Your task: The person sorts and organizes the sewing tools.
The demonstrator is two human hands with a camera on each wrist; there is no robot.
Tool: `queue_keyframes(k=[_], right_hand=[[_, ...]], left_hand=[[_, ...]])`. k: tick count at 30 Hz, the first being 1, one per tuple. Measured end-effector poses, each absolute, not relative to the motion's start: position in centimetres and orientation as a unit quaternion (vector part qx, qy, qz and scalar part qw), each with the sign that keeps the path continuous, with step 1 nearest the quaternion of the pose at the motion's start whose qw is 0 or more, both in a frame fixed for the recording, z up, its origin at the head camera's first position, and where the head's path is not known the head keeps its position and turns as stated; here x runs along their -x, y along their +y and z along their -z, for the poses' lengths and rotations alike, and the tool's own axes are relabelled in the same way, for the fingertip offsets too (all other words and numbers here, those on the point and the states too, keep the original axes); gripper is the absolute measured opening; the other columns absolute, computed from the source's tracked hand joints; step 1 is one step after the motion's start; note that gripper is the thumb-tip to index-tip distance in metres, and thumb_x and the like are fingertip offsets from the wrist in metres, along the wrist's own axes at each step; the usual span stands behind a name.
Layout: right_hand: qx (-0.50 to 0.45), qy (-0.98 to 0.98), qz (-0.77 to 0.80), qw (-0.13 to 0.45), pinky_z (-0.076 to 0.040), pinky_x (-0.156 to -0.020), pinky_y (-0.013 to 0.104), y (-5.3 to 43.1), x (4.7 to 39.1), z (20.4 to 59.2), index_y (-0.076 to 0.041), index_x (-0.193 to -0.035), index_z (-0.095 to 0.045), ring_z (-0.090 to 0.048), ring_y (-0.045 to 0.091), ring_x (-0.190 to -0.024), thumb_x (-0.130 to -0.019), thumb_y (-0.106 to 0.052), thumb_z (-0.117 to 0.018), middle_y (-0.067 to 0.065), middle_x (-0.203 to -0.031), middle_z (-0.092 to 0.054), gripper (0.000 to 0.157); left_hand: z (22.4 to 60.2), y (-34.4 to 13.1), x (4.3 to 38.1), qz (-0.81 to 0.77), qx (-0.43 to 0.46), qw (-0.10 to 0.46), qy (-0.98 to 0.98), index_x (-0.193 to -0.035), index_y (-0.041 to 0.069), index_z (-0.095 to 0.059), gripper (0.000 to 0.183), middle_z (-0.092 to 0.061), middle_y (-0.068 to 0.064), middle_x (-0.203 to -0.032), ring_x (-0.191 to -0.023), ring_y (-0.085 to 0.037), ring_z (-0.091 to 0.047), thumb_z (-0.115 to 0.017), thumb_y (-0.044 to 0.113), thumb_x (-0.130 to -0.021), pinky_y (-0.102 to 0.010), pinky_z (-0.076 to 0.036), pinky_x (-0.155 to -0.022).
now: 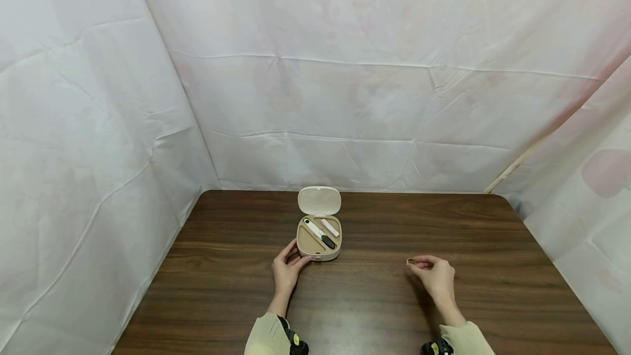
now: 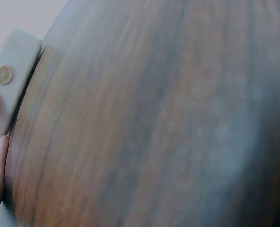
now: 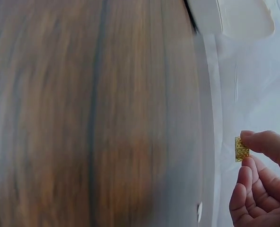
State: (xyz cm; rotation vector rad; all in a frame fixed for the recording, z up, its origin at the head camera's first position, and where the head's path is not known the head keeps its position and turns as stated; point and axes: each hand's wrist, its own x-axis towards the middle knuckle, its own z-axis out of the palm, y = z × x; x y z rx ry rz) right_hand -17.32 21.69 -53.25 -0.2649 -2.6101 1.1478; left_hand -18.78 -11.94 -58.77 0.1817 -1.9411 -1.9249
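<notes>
A cream box (image 1: 320, 257) with rounded corners stands on the table, its lid (image 1: 319, 201) raised at the back. My left hand (image 1: 287, 268) holds its front left corner, thumb at the front and fingers along the left side. In the left wrist view, a round button (image 2: 4, 74) shows on the box front near the thumb. Inside lie a white and black long-handled tool (image 1: 320, 234) and a short pink stick (image 1: 330, 228). Well to the right, my right hand (image 1: 436, 277) pinches a small gold ring (image 3: 241, 149) with a patterned, wide band between thumb and fingers.
The dark wooden table (image 1: 374, 223) has rounded back corners. Pale cloth (image 1: 315, 97) hangs behind it and along both sides. Black bands with round yellow-marked pieces (image 1: 296, 339) sit at both wrists.
</notes>
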Motion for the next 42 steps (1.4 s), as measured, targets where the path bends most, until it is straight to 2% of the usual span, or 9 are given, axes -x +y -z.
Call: queue_keyframes(k=[9, 16, 22, 32, 40, 42], right_hand=[[0.042, -0.899, -0.415, 0.137, -0.043, -0.043, 0.017, 19.3, 17.7, 52.6, -0.003, -0.073, -0.070, -0.056, 0.010, -0.053, -0.064, -0.009, -0.079, 0.002, -0.061, -0.062, 0.014], [-0.002, -0.887, -0.438, 0.147, -0.044, -0.043, 0.016, 17.5, 18.2, 52.4, -0.002, -0.070, -0.068, -0.055, 0.010, -0.052, -0.061, -0.003, -0.079, 0.001, -0.058, -0.061, 0.014], [-0.012, -0.888, -0.438, 0.136, -0.044, -0.044, 0.017, 15.9, 18.5, 52.1, -0.004, -0.070, -0.069, -0.055, 0.010, -0.052, -0.062, -0.005, -0.079, -0.001, -0.058, -0.060, 0.013], [-0.043, -0.877, -0.462, 0.123, -0.046, -0.044, 0.017, 13.0, 19.0, 51.9, -0.004, -0.070, -0.069, -0.054, 0.011, -0.051, -0.061, -0.003, -0.079, -0.001, -0.058, -0.059, 0.014], [-0.072, -0.869, -0.475, 0.121, -0.046, -0.044, 0.016, 10.6, 19.5, 51.9, -0.004, -0.068, -0.068, -0.053, 0.009, -0.050, -0.061, -0.002, -0.078, -0.002, -0.056, -0.058, 0.012], [-0.080, -0.866, -0.478, 0.120, -0.046, -0.044, 0.016, 10.1, 19.7, 51.8, -0.003, -0.068, -0.068, -0.053, 0.008, -0.050, -0.061, -0.002, -0.078, -0.002, -0.056, -0.058, 0.012]], left_hand=[[58.8, -11.9, 18.9, 0.690, -0.045, 0.214, -0.690, -0.114, -0.008, -0.056, 0.057, -0.058, -0.027, -0.099, -0.091, -0.037, -0.055, -0.076, -0.006, -0.061, -0.042, -0.052, -0.073], [58.7, -11.9, 18.8, 0.687, -0.060, 0.202, -0.695, -0.115, -0.002, -0.058, 0.057, -0.060, -0.022, -0.099, -0.091, -0.032, -0.056, -0.077, -0.003, -0.061, -0.036, -0.053, -0.073], [58.8, -11.9, 18.8, 0.686, -0.064, 0.196, -0.698, -0.115, -0.003, -0.057, 0.057, -0.059, -0.022, -0.101, -0.092, -0.032, -0.056, -0.076, -0.002, -0.062, -0.033, -0.054, -0.073], [58.7, -11.9, 18.9, 0.686, -0.059, 0.203, -0.696, -0.115, -0.005, -0.056, 0.057, -0.058, -0.026, -0.100, -0.092, -0.037, -0.055, -0.076, -0.005, -0.061, -0.037, -0.053, -0.073], [59.9, -12.0, 19.1, 0.687, 0.015, 0.268, -0.675, -0.113, -0.001, -0.060, 0.054, -0.062, -0.017, -0.092, -0.082, -0.019, -0.058, -0.079, 0.005, -0.062, -0.024, -0.055, -0.065], [59.8, -12.0, 19.1, 0.686, 0.009, 0.263, -0.679, -0.113, -0.002, -0.059, 0.055, -0.061, -0.019, -0.093, -0.084, -0.022, -0.059, -0.078, 0.003, -0.062, -0.027, -0.055, -0.066]])
